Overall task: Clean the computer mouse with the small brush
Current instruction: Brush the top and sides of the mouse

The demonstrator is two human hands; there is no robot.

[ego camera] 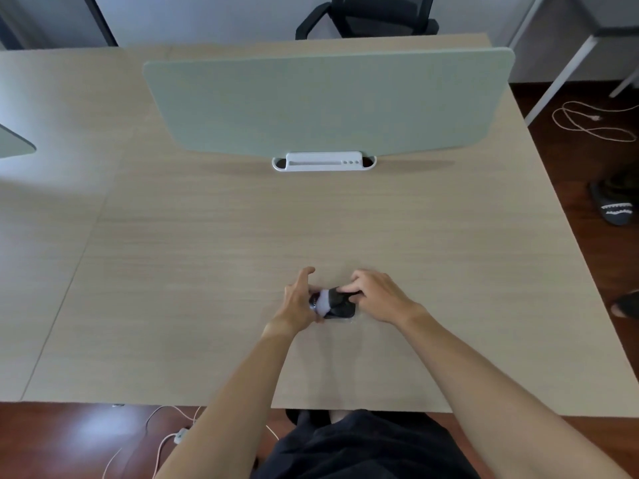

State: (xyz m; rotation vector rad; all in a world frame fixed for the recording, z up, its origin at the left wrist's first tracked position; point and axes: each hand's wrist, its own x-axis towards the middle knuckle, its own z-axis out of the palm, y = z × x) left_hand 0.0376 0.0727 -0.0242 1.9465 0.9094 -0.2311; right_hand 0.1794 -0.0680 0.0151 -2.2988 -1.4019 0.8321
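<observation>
Right hand (375, 295) fingers curl on mouse (340, 304); left hand (299, 300) grips brush (323, 301).

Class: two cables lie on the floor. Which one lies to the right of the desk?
The thin looped cable beside the desk's far right corner. The other, a white cable, lies below the near edge, left of the person's lap.

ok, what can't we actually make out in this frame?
Head view only:
- Brush: none identifiable; a blurred pale patch sits by the left hand.
- Mouse: mostly covered by both hands.
- Right hand fingers: tips hidden against the mouse.
- Chair: cut off by top edge.
</observation>
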